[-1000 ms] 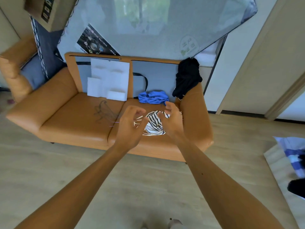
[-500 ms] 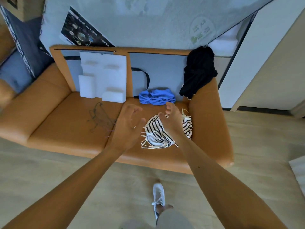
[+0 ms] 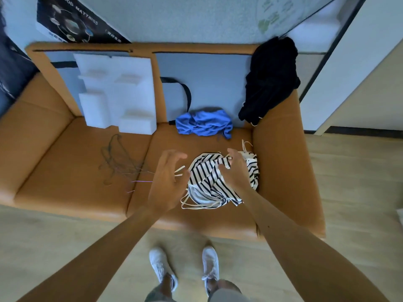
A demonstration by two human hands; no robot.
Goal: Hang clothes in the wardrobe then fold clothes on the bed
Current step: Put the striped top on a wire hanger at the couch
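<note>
A crumpled black-and-white striped garment [image 3: 209, 179] with cream straps lies on the right seat of an orange sofa [image 3: 65, 171]. My right hand [image 3: 234, 168] is down on it, fingers closed into the fabric near its top edge. My left hand [image 3: 168, 182] hovers just left of the garment with fingers spread and curled, holding nothing; a cream strap end shows by its fingers. A bunched blue garment [image 3: 204, 125] sits behind, against the backrest. A black garment [image 3: 269, 79] hangs over the right armrest. Thin wire hangers [image 3: 117, 160] lie on the left seat.
White foam packing blocks [image 3: 117, 94] lean on the sofa back beside grey cushions. A wrapped mattress [image 3: 196, 16] stands behind the sofa. Wooden floor runs in front, where my two white shoes [image 3: 185, 267] stand. A pale wall and door frame are at the right.
I have stepped closer to the sofa and the view has tilted down. My right hand has dropped onto the striped garment and closed on it; my left hand has spread beside it.
</note>
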